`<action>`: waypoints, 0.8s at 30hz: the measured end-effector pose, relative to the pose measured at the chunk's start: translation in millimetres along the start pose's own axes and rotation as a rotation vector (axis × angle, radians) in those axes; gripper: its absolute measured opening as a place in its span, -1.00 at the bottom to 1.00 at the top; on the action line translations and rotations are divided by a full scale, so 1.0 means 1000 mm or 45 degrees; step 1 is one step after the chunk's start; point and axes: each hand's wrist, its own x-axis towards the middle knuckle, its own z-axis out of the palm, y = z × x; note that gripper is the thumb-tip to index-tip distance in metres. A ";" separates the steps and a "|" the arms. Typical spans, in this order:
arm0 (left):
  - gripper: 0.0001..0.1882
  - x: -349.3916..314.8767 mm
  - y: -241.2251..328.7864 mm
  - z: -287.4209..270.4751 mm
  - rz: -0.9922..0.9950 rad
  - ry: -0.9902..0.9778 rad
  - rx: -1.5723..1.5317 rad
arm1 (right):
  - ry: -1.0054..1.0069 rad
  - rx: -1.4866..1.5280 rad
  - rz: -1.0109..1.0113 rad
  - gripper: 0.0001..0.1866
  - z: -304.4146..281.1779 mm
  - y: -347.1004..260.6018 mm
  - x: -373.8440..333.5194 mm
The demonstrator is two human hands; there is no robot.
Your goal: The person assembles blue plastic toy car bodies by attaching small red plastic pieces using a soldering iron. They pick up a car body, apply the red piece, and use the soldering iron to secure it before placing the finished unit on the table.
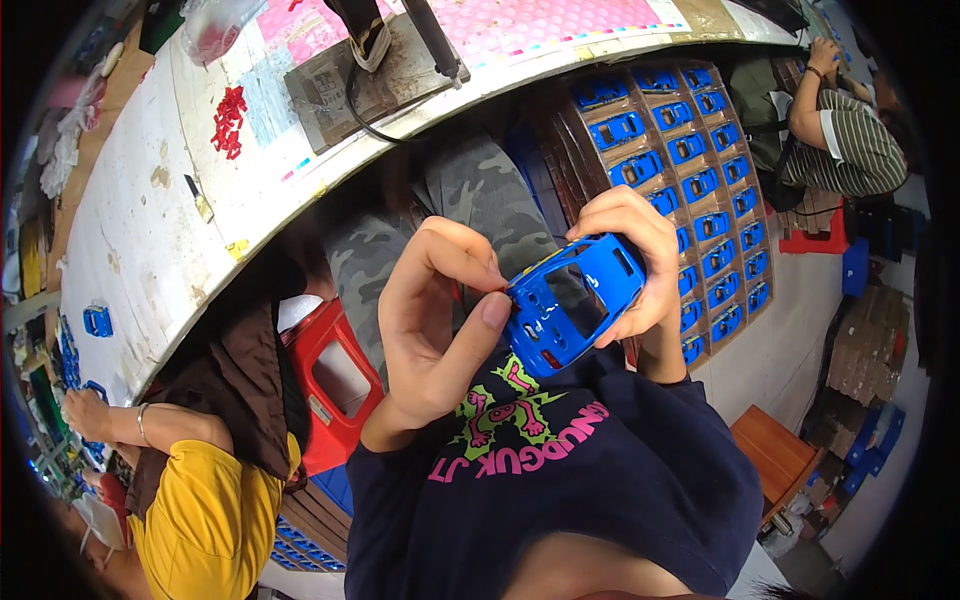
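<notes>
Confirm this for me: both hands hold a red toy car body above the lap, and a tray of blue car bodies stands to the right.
Not quite. The toy car body is blue, not red, as the head view shows. The rest holds: the left hand and right hand both hold it above the lap, and the tray of blue car bodies stands to the right.

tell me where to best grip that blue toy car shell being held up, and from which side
Grip the blue car shell across its two long side walls, coming from the outer, painted side. It is a thin hollow body, turned open side up, so the side walls give firm opposing faces. The right hand already wraps it that way, leaving the end free where the left hand presses its thumb.
</notes>
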 end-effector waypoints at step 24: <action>-0.73 0.003 -0.001 0.002 -0.059 -0.134 -0.284 | -0.041 0.301 -0.079 -0.27 0.019 0.015 0.003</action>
